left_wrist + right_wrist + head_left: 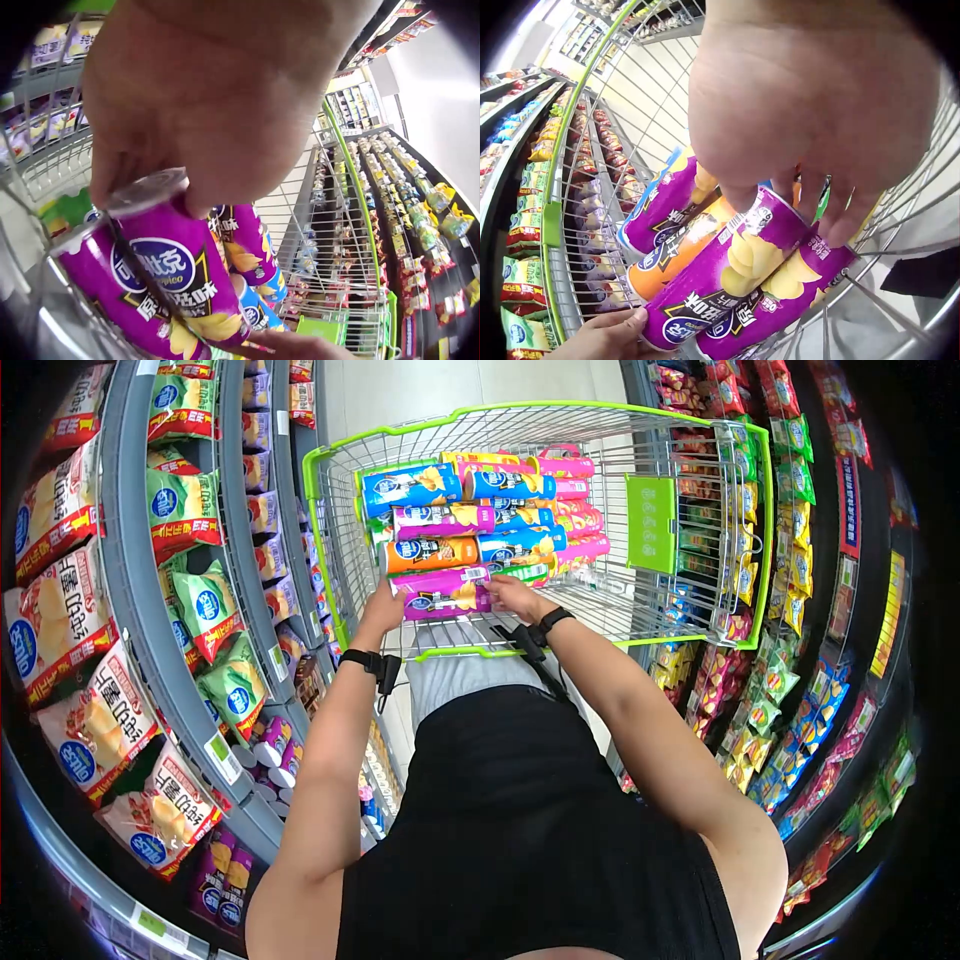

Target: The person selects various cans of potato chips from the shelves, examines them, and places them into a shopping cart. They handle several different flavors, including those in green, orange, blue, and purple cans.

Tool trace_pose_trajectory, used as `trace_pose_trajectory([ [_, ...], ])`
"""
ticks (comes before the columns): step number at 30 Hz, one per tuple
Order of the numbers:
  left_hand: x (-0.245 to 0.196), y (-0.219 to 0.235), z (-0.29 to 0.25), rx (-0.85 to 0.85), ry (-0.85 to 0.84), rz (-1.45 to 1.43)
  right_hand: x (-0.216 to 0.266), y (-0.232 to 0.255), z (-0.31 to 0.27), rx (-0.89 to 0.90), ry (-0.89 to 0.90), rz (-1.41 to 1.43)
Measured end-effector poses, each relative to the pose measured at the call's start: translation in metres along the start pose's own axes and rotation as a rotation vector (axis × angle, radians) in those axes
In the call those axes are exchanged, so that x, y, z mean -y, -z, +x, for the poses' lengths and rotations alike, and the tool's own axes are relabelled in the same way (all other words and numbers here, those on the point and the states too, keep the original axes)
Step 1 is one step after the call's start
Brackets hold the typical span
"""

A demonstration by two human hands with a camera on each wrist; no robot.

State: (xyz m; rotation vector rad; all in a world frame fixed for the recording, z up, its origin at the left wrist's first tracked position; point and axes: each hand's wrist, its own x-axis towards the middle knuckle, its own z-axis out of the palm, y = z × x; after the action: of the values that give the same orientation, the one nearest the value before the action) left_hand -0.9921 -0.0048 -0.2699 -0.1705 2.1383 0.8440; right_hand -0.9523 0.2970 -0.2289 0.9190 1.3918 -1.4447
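Note:
In the head view, purple chip canisters (436, 600) lie crosswise at the near side of the shopping cart, between both hands. My left hand (384, 608) grips the left end, its fingers at the rim in the left wrist view. At the other end my right hand (518, 598) curls its fingers over the end of a purple chip canister (720, 274). A second purple canister (780, 296) lies against it in the right wrist view. Beyond them are stacked an orange canister (432, 552), blue canisters (408, 488) and pink ones (580, 520).
The wire cart has a green rim (450, 420) and a green panel (652, 525). Shelves of chip bags (205, 605) line the left side. More snack packets (795, 545) hang along the right. Pale floor (430, 385) shows beyond the cart.

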Motion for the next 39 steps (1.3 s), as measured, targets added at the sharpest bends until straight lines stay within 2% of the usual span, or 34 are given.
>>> trace_pose_trajectory([
  [2, -0.005, -0.002, -0.005, -0.054, 0.072, -0.018, -0.001, 0.007, 0.008, 0.028, 0.008, -0.116],
  [6, 0.013, -0.009, 0.006, -0.041, -0.044, 0.063, -0.003, 0.011, 0.014, 0.043, 0.078, -0.255],
  [7, 0.012, -0.01, 0.005, -0.074, -0.036, 0.045, -0.005, 0.014, 0.018, 0.051, 0.097, -0.307],
  [10, -0.002, 0.003, -0.006, -0.002, -0.076, 0.047, -0.01, 0.025, 0.02, 0.079, 0.1, -0.395],
  [11, -0.012, 0.007, -0.014, -0.018, -0.043, 0.044, -0.012, 0.03, 0.019, 0.11, 0.124, -0.399],
  [14, -0.02, 0.012, -0.028, -0.218, 0.036, 0.104, -0.02, 0.049, 0.019, 0.217, 0.174, -0.437],
  [15, 0.003, 0.001, -0.016, -0.364, -0.077, 0.057, -0.019, 0.055, 0.012, 0.235, 0.175, -0.424],
  [18, -0.023, 0.01, -0.062, -0.482, -0.092, -0.225, -0.017, 0.066, -0.011, 0.225, 0.198, -0.293],
  [19, -0.031, 0.01, -0.078, -0.48, -0.119, -0.27, -0.019, 0.076, -0.015, 0.277, 0.207, -0.248],
  [20, -0.049, 0.013, -0.106, -0.476, -0.12, -0.294, -0.016, 0.083, -0.021, 0.255, 0.286, -0.436],
  [21, -0.014, -0.012, -0.086, -0.525, -0.206, -0.223, -0.032, 0.109, -0.011, 0.32, 0.448, -0.555],
  [22, -0.049, -0.005, -0.133, -0.557, -0.23, -0.12, -0.036, 0.11, -0.004, 0.394, 0.369, -0.388],
  [23, -0.038, -0.015, -0.141, -0.58, -0.263, -0.154, -0.038, 0.112, 0.001, 0.457, 0.28, -0.215],
  [24, -0.05, -0.01, -0.176, -0.607, -0.329, -0.233, -0.042, 0.115, 0.008, 0.506, 0.186, -0.052],
  [25, -0.06, -0.009, -0.2, -0.692, -0.267, -0.212, -0.034, 0.116, 0.0, 0.493, 0.03, -0.017],
  [26, -0.057, -0.014, -0.217, -0.737, -0.265, -0.245, -0.036, 0.121, -0.016, 0.437, -0.006, -0.058],
  [27, -0.053, -0.018, -0.233, -0.77, -0.281, -0.271, -0.047, 0.121, -0.006, 0.403, -0.01, 0.128],
  [28, -0.048, -0.028, -0.246, -0.836, -0.264, -0.259, -0.051, 0.126, -0.001, 0.322, -0.019, 0.168],
  [29, -0.044, -0.031, -0.255, -0.899, -0.27, -0.237, -0.058, 0.136, 0.021, 0.33, -0.03, 0.222],
  [30, -0.043, -0.032, -0.266, -0.932, -0.242, -0.26, -0.047, 0.131, 0.007, 0.261, 0.041, 0.069],
  [31, -0.042, -0.039, -0.279, -0.96, -0.218, -0.29, -0.052, 0.142, 0.035, 0.29, 0.079, 0.111],
  [32, -0.039, -0.039, -0.291, -0.985, -0.196, -0.323, -0.051, 0.144, 0.039, 0.299, 0.128, 0.115],
  [35, -0.029, -0.035, -0.323, -1.244, -0.24, -0.4, -0.041, 0.135, 0.044, 0.186, 0.1, 0.089],
  [37, -0.022, -0.016, -0.346, -1.44, -0.135, -0.419, -0.037, 0.12, 0.033, 0.104, 0.119, 0.08],
  [39, -0.007, 0.013, -0.368, -1.658, -0.073, -0.389, -0.031, 0.118, 0.034, 0.254, 0.152, 0.115],
])
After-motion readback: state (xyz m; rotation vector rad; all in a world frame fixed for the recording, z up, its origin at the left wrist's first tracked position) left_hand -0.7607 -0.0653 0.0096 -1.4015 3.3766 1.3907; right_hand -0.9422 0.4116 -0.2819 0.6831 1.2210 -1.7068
